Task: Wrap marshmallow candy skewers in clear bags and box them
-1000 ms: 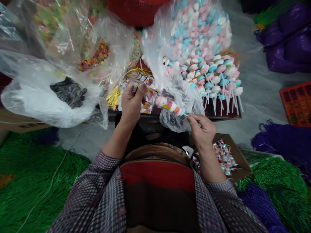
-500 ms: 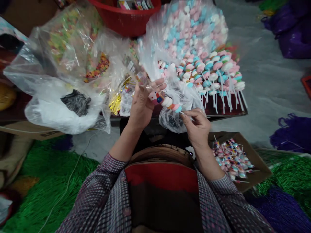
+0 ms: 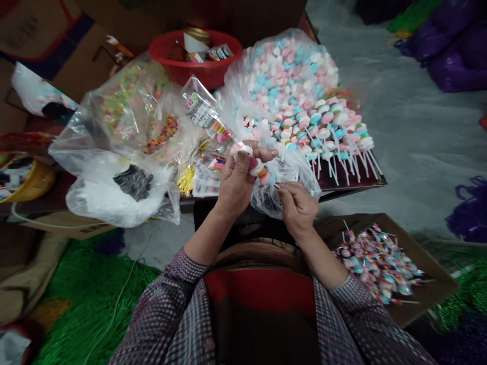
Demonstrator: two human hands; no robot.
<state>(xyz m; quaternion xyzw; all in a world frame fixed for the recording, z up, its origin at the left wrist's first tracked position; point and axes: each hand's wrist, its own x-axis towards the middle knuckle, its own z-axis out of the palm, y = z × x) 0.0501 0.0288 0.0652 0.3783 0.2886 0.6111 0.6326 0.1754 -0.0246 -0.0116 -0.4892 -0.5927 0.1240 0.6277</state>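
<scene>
Nearside of red basin [image 3: 213,76], candy skewer [image 3: 263,172] was clasped by left hand [image 3: 236,181], its stick [image 3: 276,185] pinched by right hand [image 3: 299,207].

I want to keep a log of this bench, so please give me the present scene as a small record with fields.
Left hand: holds the candy stick by its upper part
Right hand: pinches the white lower end
Candy colours: pink, white, orange, blue
Beyond left hand: printed wrapper; whether joined to the candy, cannot tell
Table, right: candy pile, white ends toward the person
Table, back: red basket, marshmallow bag
Person's right, below tabletop: carton with many candies
</scene>
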